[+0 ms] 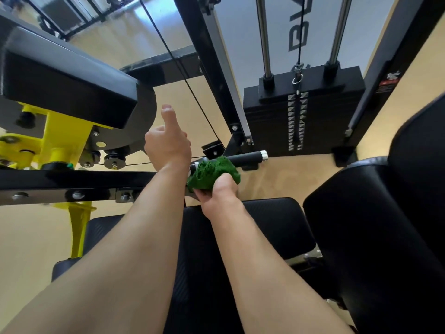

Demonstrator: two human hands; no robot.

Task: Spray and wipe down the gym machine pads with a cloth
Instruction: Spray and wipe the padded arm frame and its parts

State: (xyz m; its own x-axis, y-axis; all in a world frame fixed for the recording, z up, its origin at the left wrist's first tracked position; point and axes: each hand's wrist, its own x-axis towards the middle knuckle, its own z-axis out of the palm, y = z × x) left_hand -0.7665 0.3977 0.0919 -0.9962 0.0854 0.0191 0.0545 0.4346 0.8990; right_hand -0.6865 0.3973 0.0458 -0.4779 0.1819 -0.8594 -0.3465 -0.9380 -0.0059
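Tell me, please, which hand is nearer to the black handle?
Right. The right hand holds the green cloth against the handle; the left hand is raised up-left of it.

The cloth (214, 173) is hiding one end of the handle (245, 157); the large pad (385, 225) is running off-frame at four o'clock.

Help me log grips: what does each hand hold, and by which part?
The right hand grips the green cloth by its lower bunch, against the black handle. The left hand: its palm side is hidden, so cannot tell.
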